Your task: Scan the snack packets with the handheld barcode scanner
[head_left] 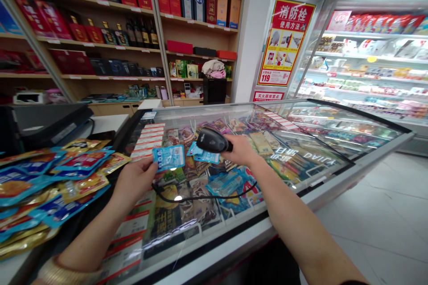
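Note:
My left hand (135,181) pinches a small blue snack packet (169,158) by its lower edge, above a glass-topped freezer (321,191). My right hand (241,150) grips a black handheld barcode scanner (213,140), its nose pointing left towards the packet. A second blue packet (206,156) sits just below the scanner, and I cannot tell whether it rests on the glass. The scanner's black cable (200,198) loops across the freezer lid. A heap of blue and gold snack packets (50,187) lies on the counter left of my left hand.
Packaged snacks fill the freezer under its glass. A black counter device (43,124) stands at the left. Boxed liquor lines wooden shelves (197,49) behind, beside a red-and-yellow fire hydrant poster (286,42) and a refrigerated display case (368,69). Tiled floor (374,213) lies to the right.

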{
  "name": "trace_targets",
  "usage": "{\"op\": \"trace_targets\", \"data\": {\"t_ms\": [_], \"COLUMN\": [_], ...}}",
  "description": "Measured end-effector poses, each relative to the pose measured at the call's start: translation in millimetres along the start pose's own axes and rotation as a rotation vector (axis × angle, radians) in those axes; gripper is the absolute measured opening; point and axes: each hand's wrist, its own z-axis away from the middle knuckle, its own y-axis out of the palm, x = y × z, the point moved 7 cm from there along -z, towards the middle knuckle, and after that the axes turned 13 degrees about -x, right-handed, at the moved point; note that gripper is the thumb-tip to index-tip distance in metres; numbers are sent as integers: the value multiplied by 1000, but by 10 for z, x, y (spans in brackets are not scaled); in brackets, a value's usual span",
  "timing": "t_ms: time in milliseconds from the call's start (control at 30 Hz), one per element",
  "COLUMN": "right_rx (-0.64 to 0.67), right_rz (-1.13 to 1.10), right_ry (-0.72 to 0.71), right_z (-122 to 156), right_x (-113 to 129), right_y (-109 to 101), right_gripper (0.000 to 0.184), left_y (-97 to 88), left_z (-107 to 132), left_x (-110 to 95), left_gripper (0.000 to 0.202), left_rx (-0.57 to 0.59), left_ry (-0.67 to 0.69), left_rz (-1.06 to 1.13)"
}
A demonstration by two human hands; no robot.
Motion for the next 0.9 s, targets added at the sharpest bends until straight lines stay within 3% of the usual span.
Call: {"op": "trace_targets", "data": {"t_ms": [100, 200, 367, 567, 733, 833, 900], "right_rx": [-87, -107, -110, -113, -92, -79, -83], "right_rz": [89, 150, 169, 166, 154, 150, 145], "right_ry": [127, 202, 253, 263, 273, 277, 275], "right_z": [-23, -17, 14, 22, 25, 31, 32], "right_x": [-294, -530, -722, -759, -732, -711, -696], "right_y": [-122, -180, -168, -130, -130, -132, -136], "right_gripper": [28, 31, 29, 32, 33, 32, 32], "left_y": [117, 221, 624, 1001, 1008, 859, 685], "left_z": [28, 19, 36, 59, 96, 100, 71], "left_x": [-33, -152, -372, -451, -435, -400, -399], "left_gripper": [19, 16, 17, 16, 12, 25, 35], "left_rx": [89, 102, 238, 241, 227, 199, 168], "left_ry": [-210, -309, -393, -432, -385, -307, -172], "left_rz": [227, 268, 353, 401, 392, 315, 185]}}
